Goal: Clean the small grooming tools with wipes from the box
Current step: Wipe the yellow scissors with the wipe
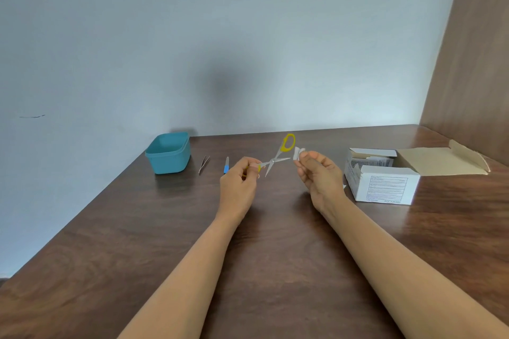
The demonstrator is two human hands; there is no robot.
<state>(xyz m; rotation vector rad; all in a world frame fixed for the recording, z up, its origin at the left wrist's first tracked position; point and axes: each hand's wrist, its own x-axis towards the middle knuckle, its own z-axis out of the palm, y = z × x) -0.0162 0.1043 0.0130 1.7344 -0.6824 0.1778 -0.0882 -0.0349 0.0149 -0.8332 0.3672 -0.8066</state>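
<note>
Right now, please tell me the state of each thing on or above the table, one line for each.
scissors: blades spread open, held up by one yellow handle loop
left hand: closed on a scissors handle
right hand: pinching the wipe
wipe: folded small, beside a blade tip
wipe box: flap open
blue tub: no lid, upright
tweezers: lying on the table
nail file: lying on the table

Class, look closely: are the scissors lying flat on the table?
No: the scissors are held above the table, open, by the left hand, while the right hand holds a wipe.
</note>
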